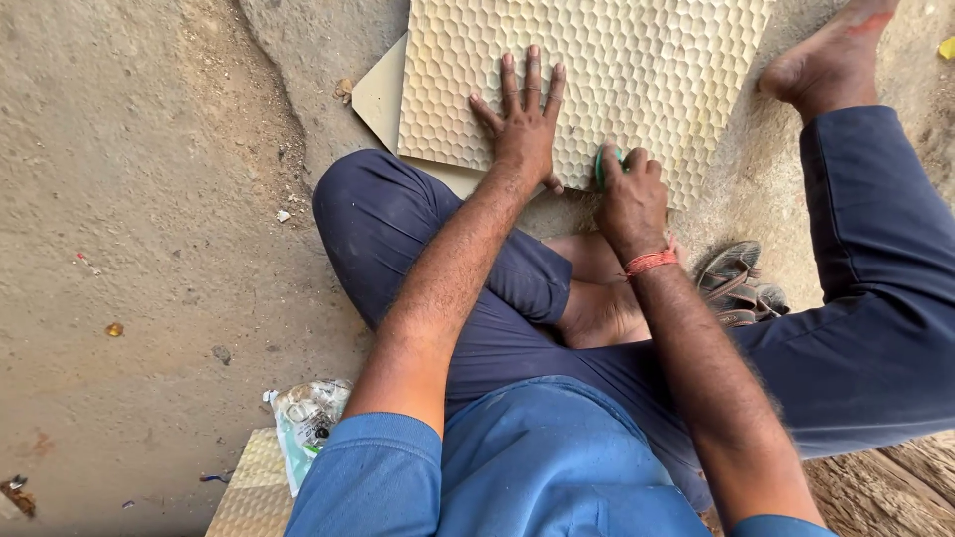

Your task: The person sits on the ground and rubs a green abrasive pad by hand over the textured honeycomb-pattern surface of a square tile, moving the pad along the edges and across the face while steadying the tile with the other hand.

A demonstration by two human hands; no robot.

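One honeycomb panel [637, 70] lay at twelve o'clock; left hand [522, 124] pressed it, fingers spread wide; right hand [629, 194] gripped one green pad [603, 164].

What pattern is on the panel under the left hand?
A raised honeycomb of hexagons, pale cream, across the panel; the head view shows it under the left hand.

Single view, head-worn: the scene was looked upon steeply downward from the seated person's head, facing forward over the lap. Forearms and knees were framed close; the honeycomb-patterned panel [587, 80] and dusty ground [149, 199] were seen just beyond.
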